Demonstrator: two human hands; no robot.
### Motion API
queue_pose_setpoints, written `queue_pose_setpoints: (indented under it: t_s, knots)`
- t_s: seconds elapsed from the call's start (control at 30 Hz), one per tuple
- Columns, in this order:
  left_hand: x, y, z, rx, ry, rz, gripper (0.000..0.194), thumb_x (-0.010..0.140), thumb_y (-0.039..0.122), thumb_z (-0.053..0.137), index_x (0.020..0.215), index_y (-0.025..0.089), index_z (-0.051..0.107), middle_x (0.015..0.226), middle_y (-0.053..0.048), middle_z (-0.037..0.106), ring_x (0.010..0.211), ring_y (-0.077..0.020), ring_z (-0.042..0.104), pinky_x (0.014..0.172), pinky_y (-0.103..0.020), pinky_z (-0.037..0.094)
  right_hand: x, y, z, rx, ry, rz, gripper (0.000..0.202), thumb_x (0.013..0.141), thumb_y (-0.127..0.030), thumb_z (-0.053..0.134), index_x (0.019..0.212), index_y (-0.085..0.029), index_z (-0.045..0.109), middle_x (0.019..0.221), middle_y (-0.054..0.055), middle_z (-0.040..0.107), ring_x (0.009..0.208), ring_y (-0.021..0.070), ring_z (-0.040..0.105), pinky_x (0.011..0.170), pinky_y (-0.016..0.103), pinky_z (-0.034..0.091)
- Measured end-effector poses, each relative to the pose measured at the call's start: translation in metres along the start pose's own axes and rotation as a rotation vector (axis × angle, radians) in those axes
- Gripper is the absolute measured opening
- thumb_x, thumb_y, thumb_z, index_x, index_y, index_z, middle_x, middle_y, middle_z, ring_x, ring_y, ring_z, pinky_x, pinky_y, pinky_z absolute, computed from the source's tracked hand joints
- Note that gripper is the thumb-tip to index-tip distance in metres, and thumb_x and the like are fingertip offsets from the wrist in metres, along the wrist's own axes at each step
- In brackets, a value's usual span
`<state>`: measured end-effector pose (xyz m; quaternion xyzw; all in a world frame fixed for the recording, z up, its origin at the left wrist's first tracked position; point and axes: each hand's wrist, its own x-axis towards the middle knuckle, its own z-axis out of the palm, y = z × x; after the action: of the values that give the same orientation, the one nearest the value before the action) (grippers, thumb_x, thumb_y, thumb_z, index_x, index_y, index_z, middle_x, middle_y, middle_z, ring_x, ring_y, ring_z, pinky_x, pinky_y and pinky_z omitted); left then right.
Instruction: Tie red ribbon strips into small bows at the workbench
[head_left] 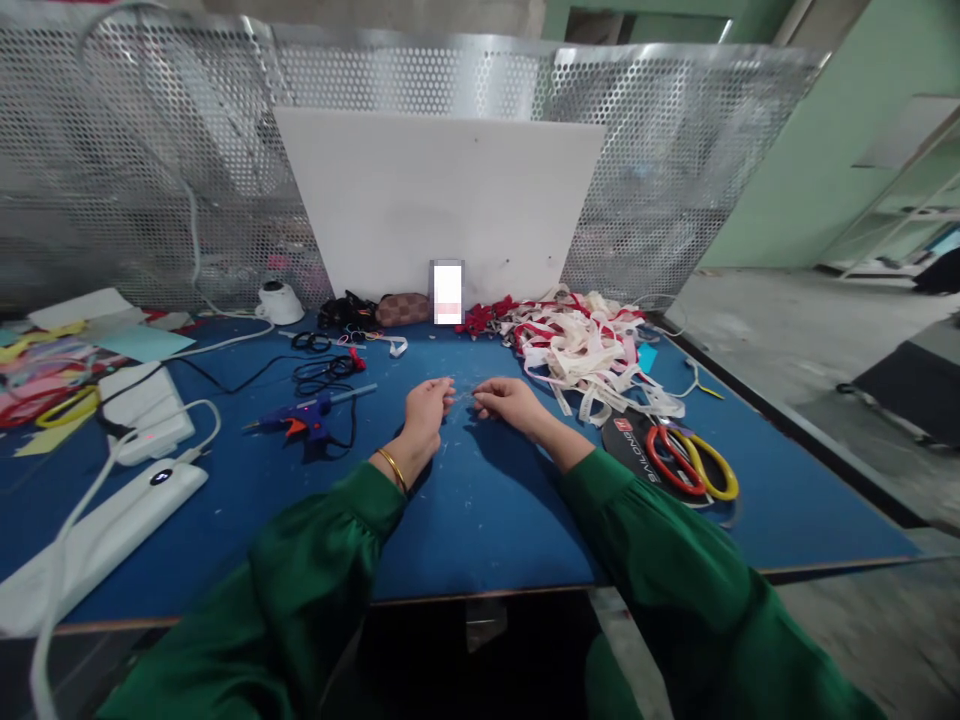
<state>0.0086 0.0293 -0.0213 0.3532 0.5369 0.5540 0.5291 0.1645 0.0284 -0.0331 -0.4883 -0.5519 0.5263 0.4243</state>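
Observation:
Over the middle of the blue table (pixel 480 540), my left hand (pixel 427 412) and my right hand (pixel 510 402) face each other, a small gap apart. The fingers of both are closed in a pinch. In the gap shows a thin, clear, thread-like strand (pixel 463 397), faint against the blue. It meets the fingertips of my right hand. What sits between the left fingertips is too small to make out. Left of my left hand lies a blue glue gun (pixel 307 415) with an orange trigger and a glue stick (pixel 354 393) at its back.
A heap of white and red ribbons (pixel 577 340) lies at the back right. Scissors (pixel 686 462) with red and yellow handles rest on a black pad (pixel 630 445). A white power strip (pixel 105 545) and cables occupy the left. A lit phone (pixel 448 293) stands against a white board (pixel 450 200).

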Motion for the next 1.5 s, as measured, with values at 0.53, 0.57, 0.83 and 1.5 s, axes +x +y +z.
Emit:
queue_pose_setpoints:
  t_s: [0.53,0.57,0.83,1.5]
  knots:
    - [-0.001,0.003,-0.003,-0.002,-0.037,-0.029,0.017,0.062,0.025,0.074,0.074,0.015,0.068,0.069,-0.002,0.064,0.055,-0.0076,0.053,0.055,-0.020,0.039,-0.005,-0.014,-0.043,-1.431,0.363,-0.077,0.031,0.087,-0.020,0.048,0.100,-0.009,0.074,0.112,0.024,0.066,0.113,0.0334,0.055,0.090,0.040,0.040]
    - [-0.002,0.004,-0.003,-0.003,-0.042,-0.032,0.018,0.061,0.025,0.075,0.074,0.015,0.068,0.069,-0.002,0.064,0.055,-0.0076,0.053,0.055,-0.020,0.039,-0.005,-0.013,-0.046,-1.469,0.351,-0.049,0.031,0.086,-0.017,0.047,0.100,-0.007,0.074,0.110,0.026,0.066,0.115,0.0345,0.054,0.090,0.041,0.040]
    - [-0.004,0.002,-0.003,0.025,-0.082,-0.027,0.018,0.062,0.023,0.073,0.077,0.014,0.069,0.070,-0.003,0.065,0.056,-0.0081,0.054,0.057,-0.021,0.039,-0.003,-0.013,-0.041,-1.435,0.341,-0.099,0.028,0.086,-0.013,0.047,0.093,-0.006,0.074,0.098,0.024,0.071,0.100,0.0311,0.063,0.091,0.040,0.040]
    - [-0.020,0.020,-0.001,0.122,-0.554,0.101,0.035,0.071,0.047,0.075,0.073,0.013,0.069,0.062,0.000,0.059,0.055,-0.0083,0.047,0.056,-0.022,0.037,-0.004,-0.041,-0.045,0.217,0.156,-0.188,0.024,0.069,-0.035,0.070,0.081,-0.015,0.067,0.058,-0.004,0.057,0.040,0.0037,0.037,0.037,0.019,0.023]
